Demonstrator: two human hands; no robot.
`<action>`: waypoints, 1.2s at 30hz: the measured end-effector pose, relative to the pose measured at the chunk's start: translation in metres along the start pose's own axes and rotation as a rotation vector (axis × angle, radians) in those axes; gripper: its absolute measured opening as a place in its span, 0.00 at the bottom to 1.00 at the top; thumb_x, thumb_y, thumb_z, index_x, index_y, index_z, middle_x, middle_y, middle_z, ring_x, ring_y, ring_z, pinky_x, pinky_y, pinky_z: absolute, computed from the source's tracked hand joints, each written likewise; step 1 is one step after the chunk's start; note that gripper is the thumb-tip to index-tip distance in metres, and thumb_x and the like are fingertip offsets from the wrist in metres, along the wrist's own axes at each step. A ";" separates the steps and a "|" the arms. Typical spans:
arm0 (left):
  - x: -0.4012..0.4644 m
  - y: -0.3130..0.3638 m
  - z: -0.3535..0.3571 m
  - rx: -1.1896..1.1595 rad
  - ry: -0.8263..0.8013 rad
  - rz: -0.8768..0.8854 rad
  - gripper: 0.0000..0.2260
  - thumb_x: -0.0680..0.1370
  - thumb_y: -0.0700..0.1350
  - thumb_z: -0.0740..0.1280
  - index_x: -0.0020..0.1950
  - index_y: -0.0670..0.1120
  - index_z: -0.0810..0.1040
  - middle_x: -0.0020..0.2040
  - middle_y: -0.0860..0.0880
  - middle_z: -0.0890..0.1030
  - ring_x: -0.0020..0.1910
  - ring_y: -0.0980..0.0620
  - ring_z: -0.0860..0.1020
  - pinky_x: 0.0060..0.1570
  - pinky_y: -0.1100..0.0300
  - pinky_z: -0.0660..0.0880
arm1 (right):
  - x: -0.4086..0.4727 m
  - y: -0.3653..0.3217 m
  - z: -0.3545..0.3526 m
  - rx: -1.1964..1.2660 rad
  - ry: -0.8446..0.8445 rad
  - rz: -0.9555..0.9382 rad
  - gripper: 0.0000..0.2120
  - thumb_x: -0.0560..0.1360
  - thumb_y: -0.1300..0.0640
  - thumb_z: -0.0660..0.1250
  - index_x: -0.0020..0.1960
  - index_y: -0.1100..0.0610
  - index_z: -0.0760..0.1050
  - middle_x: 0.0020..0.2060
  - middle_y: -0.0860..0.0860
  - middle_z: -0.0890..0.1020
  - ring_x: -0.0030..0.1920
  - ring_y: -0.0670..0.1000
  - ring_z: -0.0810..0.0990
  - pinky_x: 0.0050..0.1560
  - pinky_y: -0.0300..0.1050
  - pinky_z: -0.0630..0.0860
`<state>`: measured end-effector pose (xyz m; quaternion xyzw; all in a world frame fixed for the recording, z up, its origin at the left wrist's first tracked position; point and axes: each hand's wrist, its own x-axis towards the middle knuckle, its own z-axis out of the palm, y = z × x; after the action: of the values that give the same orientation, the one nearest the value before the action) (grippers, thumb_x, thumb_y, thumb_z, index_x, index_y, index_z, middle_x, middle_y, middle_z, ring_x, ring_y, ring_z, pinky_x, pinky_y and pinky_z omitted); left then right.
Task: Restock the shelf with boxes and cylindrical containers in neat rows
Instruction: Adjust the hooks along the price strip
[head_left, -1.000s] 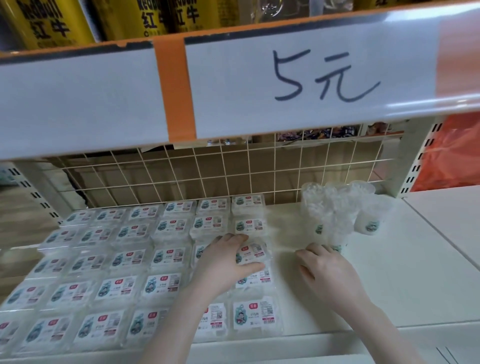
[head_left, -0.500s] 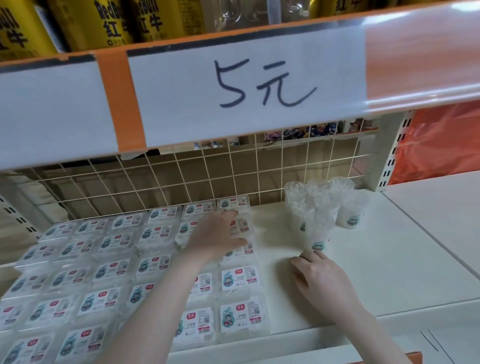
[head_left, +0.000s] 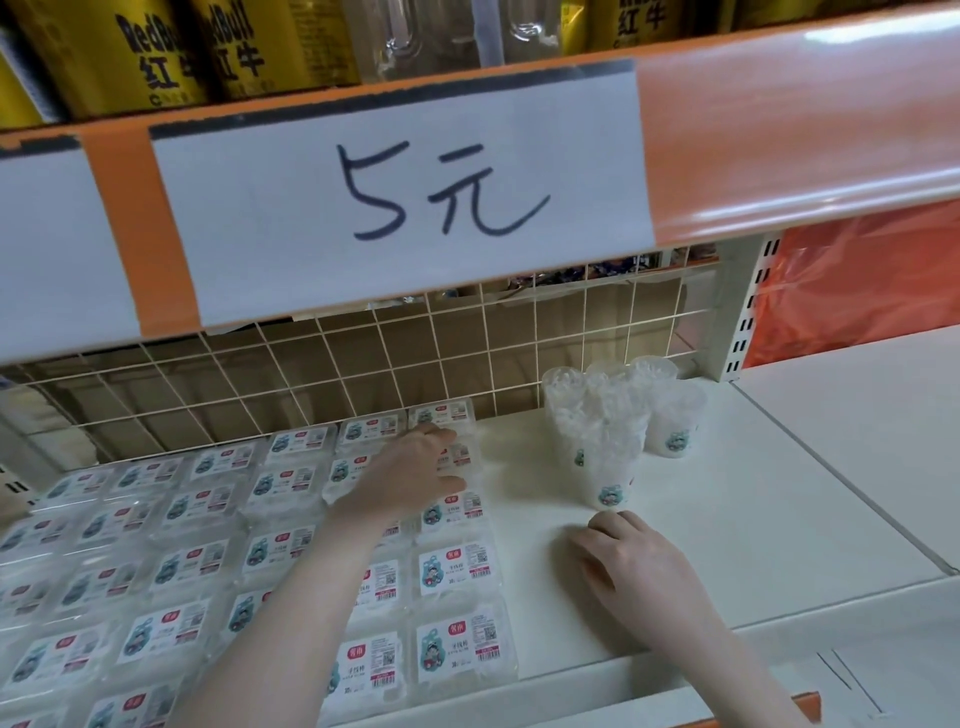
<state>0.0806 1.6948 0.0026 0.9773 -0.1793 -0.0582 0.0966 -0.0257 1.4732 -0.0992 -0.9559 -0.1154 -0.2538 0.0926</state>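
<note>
Fingers of the left hand (head_left: 415, 475) lie extended and fairly flat over a clear plastic box with a white printed label (head_left: 457, 452) in the rightmost column near the back of the white metal shelf (head_left: 727, 499), pressing on its top; whether the thumb hooks an edge cannot be told. This posture suits nudging a box square with its neighbours rather than lifting it. The remaining labelled clear boxes (head_left: 460, 569) lie flat, label up, in a close grid covering the left part of the shelf, so each label reads from the aisle.

Fingers of the right hand (head_left: 636, 566) are loosely curled, knuckles up, holding nothing; the fingertips rest on the bare shelf just in front of the nearest translucent white cylindrical container (head_left: 602, 457). Several such containers stand upright, clustered near the cream wire grid back panel (head_left: 415, 353), touching or overlapping in view and not in a clean row.

Judgement: box alignment is nearly complete; the containers need straightening next. They appear light and tall, so a careless push could topple them.
</note>
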 end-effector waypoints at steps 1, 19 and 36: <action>0.001 0.000 0.000 0.005 0.000 0.008 0.29 0.76 0.52 0.68 0.74 0.48 0.62 0.72 0.49 0.66 0.69 0.49 0.67 0.68 0.55 0.64 | 0.000 0.000 -0.001 0.010 -0.007 0.004 0.10 0.67 0.53 0.59 0.38 0.49 0.79 0.34 0.44 0.77 0.35 0.48 0.77 0.28 0.37 0.73; 0.008 -0.012 0.008 0.032 0.106 0.086 0.22 0.77 0.48 0.67 0.70 0.47 0.70 0.68 0.51 0.70 0.65 0.52 0.70 0.64 0.58 0.68 | -0.002 0.003 -0.002 0.079 -0.043 -0.016 0.13 0.58 0.58 0.78 0.40 0.49 0.80 0.36 0.44 0.78 0.37 0.48 0.78 0.33 0.37 0.74; -0.006 0.004 0.020 -0.031 0.215 -0.054 0.20 0.78 0.46 0.65 0.70 0.49 0.70 0.68 0.51 0.70 0.65 0.49 0.69 0.62 0.53 0.69 | 0.000 0.007 -0.005 0.082 -0.043 -0.037 0.14 0.70 0.54 0.56 0.39 0.52 0.80 0.34 0.47 0.78 0.35 0.51 0.77 0.31 0.40 0.75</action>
<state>0.0709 1.6901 -0.0155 0.9808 -0.1406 0.0415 0.1285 -0.0263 1.4652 -0.0955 -0.9543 -0.1455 -0.2298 0.1242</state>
